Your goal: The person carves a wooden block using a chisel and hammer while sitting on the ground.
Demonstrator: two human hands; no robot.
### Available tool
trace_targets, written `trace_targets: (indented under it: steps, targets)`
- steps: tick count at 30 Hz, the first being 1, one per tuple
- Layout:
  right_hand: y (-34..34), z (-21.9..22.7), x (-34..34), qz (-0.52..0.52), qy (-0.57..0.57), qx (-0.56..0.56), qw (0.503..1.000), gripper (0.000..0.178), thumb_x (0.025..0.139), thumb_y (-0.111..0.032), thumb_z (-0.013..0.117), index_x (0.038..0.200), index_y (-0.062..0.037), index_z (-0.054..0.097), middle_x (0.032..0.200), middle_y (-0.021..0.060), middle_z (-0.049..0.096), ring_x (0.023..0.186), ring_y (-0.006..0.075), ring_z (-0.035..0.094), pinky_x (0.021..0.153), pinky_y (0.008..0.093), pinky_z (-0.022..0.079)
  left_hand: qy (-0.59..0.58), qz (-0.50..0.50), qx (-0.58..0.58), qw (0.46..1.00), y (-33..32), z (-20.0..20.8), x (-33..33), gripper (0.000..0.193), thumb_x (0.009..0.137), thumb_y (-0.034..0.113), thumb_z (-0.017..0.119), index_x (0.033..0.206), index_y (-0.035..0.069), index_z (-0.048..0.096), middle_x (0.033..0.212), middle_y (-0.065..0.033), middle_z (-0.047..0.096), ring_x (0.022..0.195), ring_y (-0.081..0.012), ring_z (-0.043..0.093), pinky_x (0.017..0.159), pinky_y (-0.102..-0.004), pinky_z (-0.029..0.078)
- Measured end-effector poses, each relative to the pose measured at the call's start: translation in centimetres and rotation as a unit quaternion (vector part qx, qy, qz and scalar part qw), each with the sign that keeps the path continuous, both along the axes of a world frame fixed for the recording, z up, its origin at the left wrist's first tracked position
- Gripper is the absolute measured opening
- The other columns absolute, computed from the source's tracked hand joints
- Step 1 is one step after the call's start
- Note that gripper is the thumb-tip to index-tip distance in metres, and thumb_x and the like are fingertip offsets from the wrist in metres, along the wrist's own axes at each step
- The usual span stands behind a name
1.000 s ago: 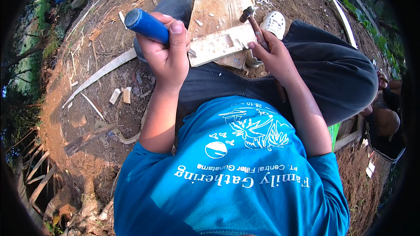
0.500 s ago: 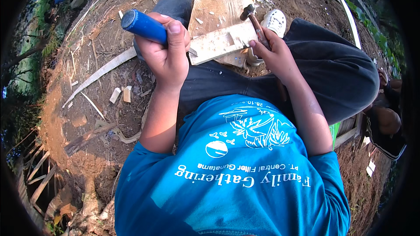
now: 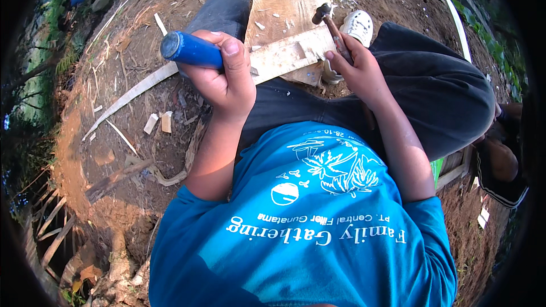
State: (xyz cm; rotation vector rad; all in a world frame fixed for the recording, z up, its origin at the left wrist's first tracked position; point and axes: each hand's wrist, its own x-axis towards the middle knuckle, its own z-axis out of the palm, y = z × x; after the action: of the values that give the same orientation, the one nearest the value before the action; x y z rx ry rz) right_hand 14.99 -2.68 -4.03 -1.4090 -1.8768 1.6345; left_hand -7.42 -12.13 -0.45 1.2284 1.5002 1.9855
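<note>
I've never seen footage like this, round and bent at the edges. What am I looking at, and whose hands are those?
There is no machine here: a camera worn on a person's head looks down with a fisheye lens, which bends straight edges. Both forearms are the wearer's own. The left hand grips a blue-handled tool against a pale wooden strip. The right hand holds a small hammer. The strip lies over a wooden board on bare dirt ground strewn with wood chips.

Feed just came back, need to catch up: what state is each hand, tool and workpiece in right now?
Left hand: fisted around the blue handle.
Blue handle: gripped, its working end hidden.
Right hand: closed on the hammer.
Hammer: head raised over the wooden strip.
Wooden strip: lying across the board.
Board: flat, littered with chips.
</note>
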Motion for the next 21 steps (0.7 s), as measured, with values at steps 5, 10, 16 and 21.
trace_targets:
  steps: [5,10,16,21]
  targets:
    - [0.1,-0.4,-0.1,0.001,-0.012,-0.002,1.0,0.042,0.096,-0.027,0.072,0.127,0.0001,0.061,0.092,0.0132,0.066,0.084,0.0175,0.06,0.079,0.0353,0.05,0.087,0.013,0.062,0.994,-0.6,-0.5,0.9,0.018,0.109,0.017,0.048,0.12,0.01,0.035,0.068,0.0008,0.041,0.048,-0.0047,0.033,0.042,-0.0222,0.027]
    - [0.2,0.0,-0.1,0.003,-0.025,-0.01,1.0,0.042,0.096,-0.026,0.072,0.128,0.0005,0.061,0.093,0.0128,0.066,0.085,0.0167,0.06,0.079,0.0346,0.05,0.048,0.028,0.073,0.996,-0.6,-0.6,0.7,0.017,0.109,0.016,0.046,0.12,0.011,0.035,0.069,0.0007,0.04,0.048,-0.005,0.031,0.041,-0.0223,0.026]
    - [-0.1,-0.8,0.0,-0.002,-0.002,0.0,1.0,0.044,0.096,-0.024,0.072,0.131,0.0002,0.059,0.095,0.013,0.067,0.087,0.0184,0.062,0.082,0.0345,0.05,0.069,0.032,0.124,0.989,-2.0,-1.6,1.9,0.02,0.108,0.017,0.05,0.117,0.008,0.034,0.069,-0.0047,0.046,0.046,-0.0105,0.037,0.041,-0.0259,0.036]
    - [0.0,0.1,-0.1,0.006,-0.035,-0.006,0.999,0.042,0.096,-0.026,0.071,0.128,-0.0011,0.061,0.091,0.012,0.066,0.083,0.0175,0.061,0.077,0.0345,0.05,0.081,0.025,0.136,0.987,-2.6,-1.9,2.2,0.023,0.107,0.017,0.052,0.117,0.009,0.033,0.07,-0.0055,0.048,0.048,-0.0111,0.04,0.042,-0.0265,0.039]
